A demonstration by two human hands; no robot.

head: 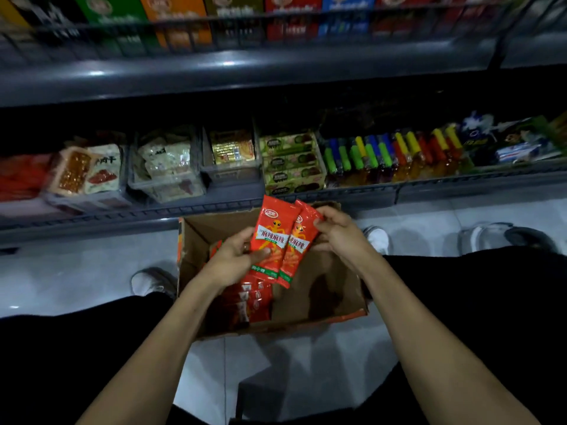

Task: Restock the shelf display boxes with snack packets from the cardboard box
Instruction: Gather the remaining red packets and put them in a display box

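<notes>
An open cardboard box [325, 289] sits on the floor between my knees, below the lowest shelf. Red snack packets [250, 302] lie stacked in its left half. Over the box I hold two red snack packets [277, 237] fanned side by side. My left hand [234, 259] grips their lower left edge, thumb across the front. My right hand [339, 233] pinches the upper right corner of the rear packet. Display boxes [165, 170] with other snacks line the shelf just beyond the box.
The shelf's front rail [122, 214] runs just above the cardboard box. A row of coloured bottles [395, 154] fills the shelf to the right. An upper shelf [245, 69] carries tall coloured cartons. My shoes [150, 282] rest on the pale tiled floor beside the box.
</notes>
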